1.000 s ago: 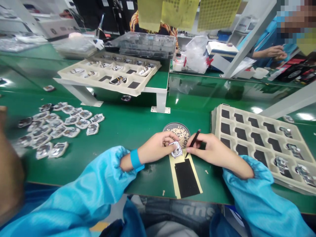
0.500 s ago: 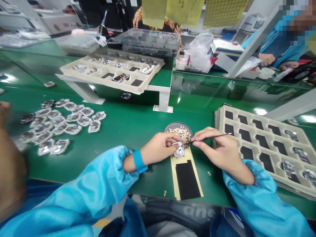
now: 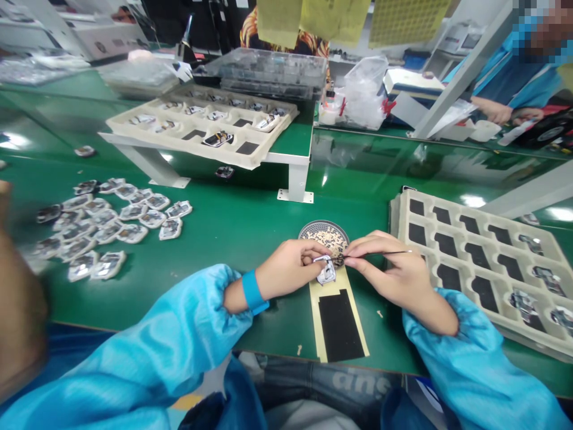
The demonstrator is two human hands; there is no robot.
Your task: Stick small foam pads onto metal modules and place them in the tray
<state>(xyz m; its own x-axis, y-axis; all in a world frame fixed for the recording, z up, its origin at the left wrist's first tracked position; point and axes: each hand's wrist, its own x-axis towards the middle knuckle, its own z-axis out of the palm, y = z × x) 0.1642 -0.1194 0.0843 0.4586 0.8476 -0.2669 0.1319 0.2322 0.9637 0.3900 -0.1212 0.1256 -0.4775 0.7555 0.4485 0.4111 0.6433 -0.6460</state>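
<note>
My left hand (image 3: 289, 266) pinches a small silver-white device housing (image 3: 327, 273), possibly a watch case, between thumb and fingers. In my right hand (image 3: 396, 272) are dark tweezers (image 3: 380, 253), held nearly level, their tips at the upper edge of the housing. Whether the tips grip a part is too small to tell. Just behind the hands sits a round grey dish (image 3: 308, 229) of small tan and black pieces. Below the housing lies a yellow strip (image 3: 317, 325) bearing a black pad (image 3: 341, 327).
Many similar white housings (image 3: 107, 218) lie at the left. A beige compartment tray (image 3: 452, 254), partly filled, stands at right. Another beige tray (image 3: 264, 156) rests on a raised shelf (image 3: 298, 179). Someone's arm (image 3: 20, 292) is at the left edge; a co-worker's hands (image 3: 495, 110) are beyond.
My right hand has shifted slightly left, and the tweezers have come down to a flatter angle with their tips at the housing. My left hand has barely moved.
</note>
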